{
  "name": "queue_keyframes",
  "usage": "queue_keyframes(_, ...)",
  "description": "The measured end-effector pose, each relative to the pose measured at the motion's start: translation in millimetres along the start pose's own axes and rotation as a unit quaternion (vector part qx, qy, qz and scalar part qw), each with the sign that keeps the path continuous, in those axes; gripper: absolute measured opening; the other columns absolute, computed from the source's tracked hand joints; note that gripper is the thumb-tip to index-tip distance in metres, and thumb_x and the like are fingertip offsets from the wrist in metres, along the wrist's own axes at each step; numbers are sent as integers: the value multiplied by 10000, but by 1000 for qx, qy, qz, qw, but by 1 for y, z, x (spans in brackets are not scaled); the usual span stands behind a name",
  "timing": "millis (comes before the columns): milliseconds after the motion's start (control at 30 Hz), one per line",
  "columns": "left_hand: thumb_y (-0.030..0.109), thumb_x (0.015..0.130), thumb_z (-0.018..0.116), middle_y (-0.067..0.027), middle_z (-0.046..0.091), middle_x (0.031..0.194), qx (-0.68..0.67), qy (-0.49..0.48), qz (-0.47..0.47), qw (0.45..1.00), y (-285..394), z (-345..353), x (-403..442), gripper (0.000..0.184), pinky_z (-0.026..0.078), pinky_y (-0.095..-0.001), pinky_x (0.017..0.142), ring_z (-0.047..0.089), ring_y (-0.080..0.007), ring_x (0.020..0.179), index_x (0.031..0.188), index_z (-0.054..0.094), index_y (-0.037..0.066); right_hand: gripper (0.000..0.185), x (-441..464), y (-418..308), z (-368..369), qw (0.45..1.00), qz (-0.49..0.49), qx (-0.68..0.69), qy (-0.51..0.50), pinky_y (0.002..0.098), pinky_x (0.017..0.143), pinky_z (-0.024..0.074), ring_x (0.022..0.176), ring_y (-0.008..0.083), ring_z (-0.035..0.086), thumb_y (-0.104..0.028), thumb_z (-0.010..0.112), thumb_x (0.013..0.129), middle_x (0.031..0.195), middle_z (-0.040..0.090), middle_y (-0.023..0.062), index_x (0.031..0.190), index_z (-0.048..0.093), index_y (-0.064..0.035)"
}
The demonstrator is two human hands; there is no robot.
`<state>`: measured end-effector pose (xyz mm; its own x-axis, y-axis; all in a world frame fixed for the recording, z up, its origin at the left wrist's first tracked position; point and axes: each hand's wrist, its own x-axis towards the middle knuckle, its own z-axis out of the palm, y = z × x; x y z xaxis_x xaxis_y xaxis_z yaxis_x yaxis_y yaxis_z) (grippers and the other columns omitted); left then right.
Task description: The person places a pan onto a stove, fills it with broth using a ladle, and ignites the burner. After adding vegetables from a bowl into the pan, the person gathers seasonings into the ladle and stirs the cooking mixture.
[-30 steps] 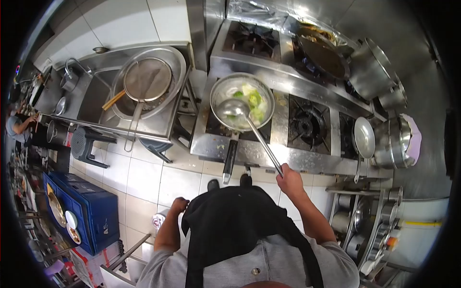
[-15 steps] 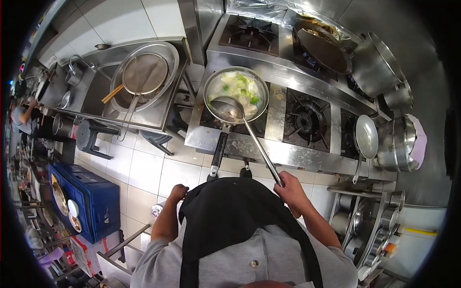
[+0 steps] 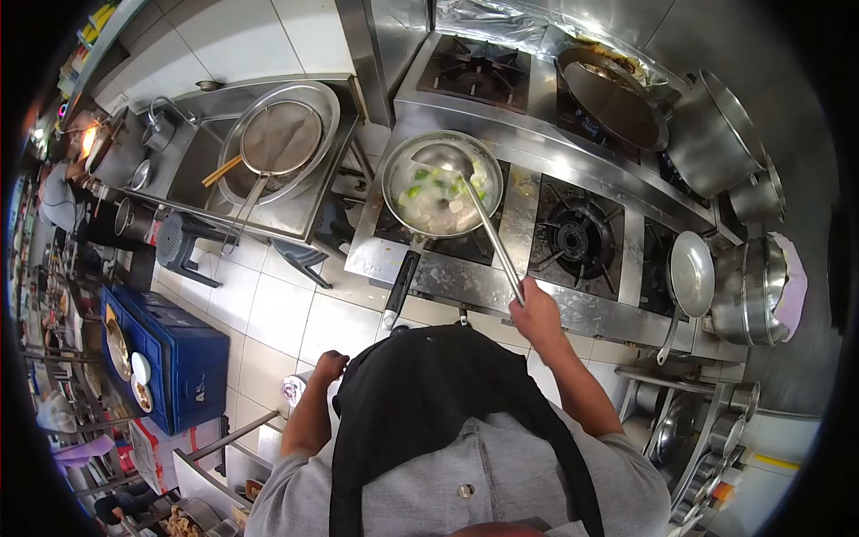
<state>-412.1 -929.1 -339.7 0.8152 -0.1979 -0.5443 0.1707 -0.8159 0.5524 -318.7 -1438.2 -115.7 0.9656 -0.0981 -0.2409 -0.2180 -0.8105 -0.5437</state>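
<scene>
My right hand is closed round the end of a long-handled metal ladle. The ladle's bowl rests in the far part of a frying pan, among pale broth with green and whitish pieces. The pan sits on the front left burner, and its black handle points back towards me with no hand on it. Low beside my black apron is my left hand, its fingers curled; whatever it may hold is hidden.
A wire strainer and wooden chopsticks lie across a metal basin on the left. Burners, a wok and large pots fill the right. A blue crate stands left; another person works far left.
My right hand has moved forward, pushing the ladle's bowl from the near side of the pan to the far side. The pieces in the broth have shifted. The whole view has moved slightly.
</scene>
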Motion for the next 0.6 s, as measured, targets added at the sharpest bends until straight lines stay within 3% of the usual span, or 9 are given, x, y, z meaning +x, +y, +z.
queue_keyframes(167,314,873,649,-213,714,893,-83,3,-61,995,-26,20,4,388,556,-373,689,704,-284,745,954,691,-63,265,19,-25,-13,997,2,77,27,479,666,502,704,426,626,-154,628,778,760,597,260,938,521,30)
queue_keyframes(200,323,875,646,-215,715,912,-65,4,-70,995,-29,22,7,396,552,-376,732,704,-291,804,963,694,-60,211,23,-23,-5,991,-28,128,36,420,550,492,545,317,585,-139,629,784,698,564,180,877,528,22)
queue_keyframes(233,332,876,642,-216,716,932,-47,6,-79,996,-34,26,9,403,548,-379,775,705,-298,862,971,697,-56,211,24,-32,-8,991,-29,125,38,420,550,492,545,317,585,-139,629,784,698,564,180,877,528,22)
queue_keyframes(300,344,886,623,-218,710,977,-12,4,-69,998,-47,37,13,402,537,-384,823,692,-310,924,990,703,-36,157,23,-59,-16,934,86,338,-77,366,469,461,484,202,535,-110,614,800,674,534,104,851,525,8)
queue_keyframes(333,355,895,605,-219,704,1021,25,4,-59,998,-52,35,20,402,527,-389,871,680,-322,986,1008,709,-17,120,26,-63,-14,921,104,368,-80,316,424,430,464,140,504,-90,601,809,679,521,59,841,522,-5)
queue_keyframes(433,353,916,560,-222,679,1101,41,-35,-69,996,-18,8,7,374,503,-397,938,646,-351,1058,1052,721,44,145,20,-72,-19,908,109,398,-71,344,451,449,473,168,519,-93,610,788,674,528,81,831,515,8)
queue_keyframes(467,353,916,560,-222,679,1101,42,-35,-63,997,-13,3,9,374,503,-397,938,646,-351,1058,1052,721,44,145,20,-70,-21,909,109,397,-65,344,451,449,473,168,519,-93,610,788,674,528,81,831,515,8)
queue_keyframes(533,339,921,541,-216,671,1119,27,-32,-119,992,-6,-4,8,345,510,-403,935,641,-356,1054,1062,727,84,178,16,-59,-22,969,72,237,-22,372,480,461,508,202,542,-104,624,769,681,535,107,827,513,22)
queue_keyframes(600,326,922,539,-216,670,1123,67,-53,-52,995,-48,13,28,334,506,-403,938,641,-353,1055,1064,727,89,186,14,-51,-18,984,57,169,17,382,493,463,531,219,554,-107,627,760,681,538,120,819,512,26)
